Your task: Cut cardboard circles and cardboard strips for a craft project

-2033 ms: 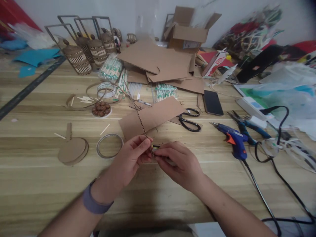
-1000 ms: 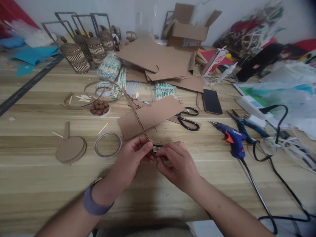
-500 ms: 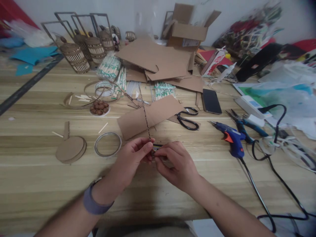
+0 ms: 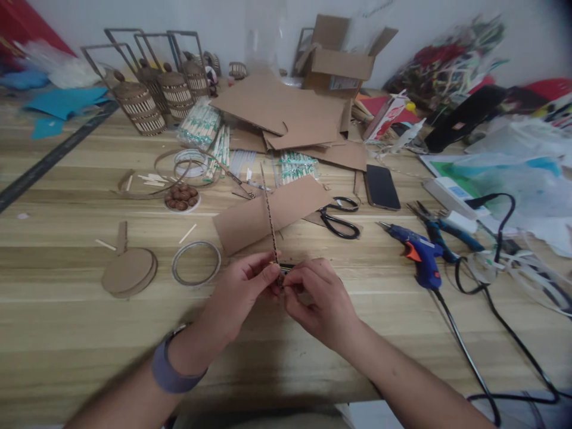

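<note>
Between my hands a narrow cardboard strip (image 4: pixel 271 220) stands edge-on, its corrugated edge facing me and its far end pointing away over the table. My left hand (image 4: pixel 250 280) is closed, thumb and fingers pinching the strip near its close end. The fingertips of my right hand (image 4: pixel 315 292) pinch the same close end from the other side. A thin dark object with a yellow line shows behind the fingers; its kind is unclear. Just beyond lies a flat cardboard piece (image 4: pixel 290 205), with black-handled scissors (image 4: pixel 340 217) at its right.
To the left are a tape ring (image 4: pixel 195 263), round cardboard discs (image 4: pixel 127 271) and a dish of brown balls (image 4: pixel 181 196). A blue glue gun (image 4: pixel 422 250), pliers (image 4: pixel 447 229) and a phone (image 4: pixel 382 186) lie right. Cardboard sheets (image 4: pixel 277 107) and lantern-like models (image 4: pixel 140 107) stand behind.
The cardboard strip has swung slightly and turned, showing more of its corrugated edge. Both hands keep their pinch at its close end. The whole view has shifted a little.
</note>
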Demonstrator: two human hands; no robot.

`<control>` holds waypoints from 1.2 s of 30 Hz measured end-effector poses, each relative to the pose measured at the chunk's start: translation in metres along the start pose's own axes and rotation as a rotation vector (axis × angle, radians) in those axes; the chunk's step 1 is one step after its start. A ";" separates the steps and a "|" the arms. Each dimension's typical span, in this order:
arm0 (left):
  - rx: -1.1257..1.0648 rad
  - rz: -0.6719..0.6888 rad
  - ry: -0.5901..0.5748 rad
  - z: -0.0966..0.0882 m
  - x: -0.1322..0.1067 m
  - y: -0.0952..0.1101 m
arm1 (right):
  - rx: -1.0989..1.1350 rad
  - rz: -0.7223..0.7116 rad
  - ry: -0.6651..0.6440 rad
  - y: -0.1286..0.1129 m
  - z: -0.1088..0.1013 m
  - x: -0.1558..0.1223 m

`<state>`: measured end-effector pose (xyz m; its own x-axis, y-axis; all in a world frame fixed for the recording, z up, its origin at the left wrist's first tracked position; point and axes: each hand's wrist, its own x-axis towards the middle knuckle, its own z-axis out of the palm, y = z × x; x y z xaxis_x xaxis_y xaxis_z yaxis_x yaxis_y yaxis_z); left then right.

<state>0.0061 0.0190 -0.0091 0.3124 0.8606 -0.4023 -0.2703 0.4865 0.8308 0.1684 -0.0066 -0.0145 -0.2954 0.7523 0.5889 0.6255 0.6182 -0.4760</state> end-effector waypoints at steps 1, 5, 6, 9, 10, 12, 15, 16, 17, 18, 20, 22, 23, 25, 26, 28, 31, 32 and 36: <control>0.000 -0.003 0.004 0.000 0.000 -0.001 | -0.009 0.007 0.004 0.000 -0.001 0.001; 0.066 0.032 0.044 -0.002 -0.004 -0.001 | -0.050 0.050 0.025 0.002 -0.003 0.002; 0.110 0.054 0.039 -0.002 -0.005 -0.001 | -0.055 0.059 0.027 0.002 -0.004 0.002; 0.265 0.134 -0.007 -0.002 -0.008 0.002 | -0.051 0.071 0.019 0.005 -0.005 0.003; 0.303 0.153 -0.019 -0.002 -0.009 0.002 | -0.047 0.073 0.015 0.005 -0.005 0.003; 0.347 0.175 -0.016 -0.002 -0.011 0.004 | -0.033 0.075 0.003 0.006 -0.006 0.004; 0.383 0.176 0.003 -0.002 -0.012 0.005 | 0.004 0.058 -0.013 0.008 -0.007 0.005; 0.392 0.176 0.011 -0.002 -0.013 0.006 | 0.014 0.047 -0.017 0.008 -0.007 0.005; 0.399 0.176 0.018 -0.002 -0.013 0.006 | 0.022 0.036 -0.021 0.008 -0.007 0.005; 0.405 0.176 0.023 -0.002 -0.013 0.006 | 0.028 0.029 -0.023 0.009 -0.006 0.005; 0.406 0.186 0.030 -0.002 -0.013 0.006 | 0.037 0.020 -0.026 0.009 -0.006 0.005; 0.406 0.200 0.032 -0.001 -0.013 0.007 | 0.047 0.013 -0.029 0.008 -0.006 0.005; 0.409 0.205 0.035 -0.001 -0.013 0.007 | 0.049 0.010 -0.030 0.008 -0.005 0.005; 0.421 0.209 0.045 -0.001 -0.013 0.008 | 0.048 0.001 -0.027 0.008 -0.005 0.005; 0.428 0.209 0.051 -0.001 -0.013 0.008 | 0.045 -0.004 -0.024 0.008 -0.005 0.005; 0.433 0.217 0.059 0.000 -0.013 0.007 | 0.037 -0.016 -0.019 0.008 -0.006 0.005; 0.434 0.242 0.049 0.000 -0.014 0.006 | 0.009 -0.041 -0.019 0.008 -0.007 0.005; 0.445 0.253 0.042 0.000 -0.015 0.006 | -0.002 -0.047 -0.017 0.008 -0.008 0.006; 0.550 0.312 0.040 0.001 -0.019 0.008 | -0.019 -0.067 -0.006 0.008 -0.009 0.007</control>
<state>-0.0006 0.0061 0.0057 0.2572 0.9596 -0.1140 0.1679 0.0718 0.9832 0.1773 0.0018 -0.0080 -0.3413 0.7108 0.6151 0.6179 0.6627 -0.4230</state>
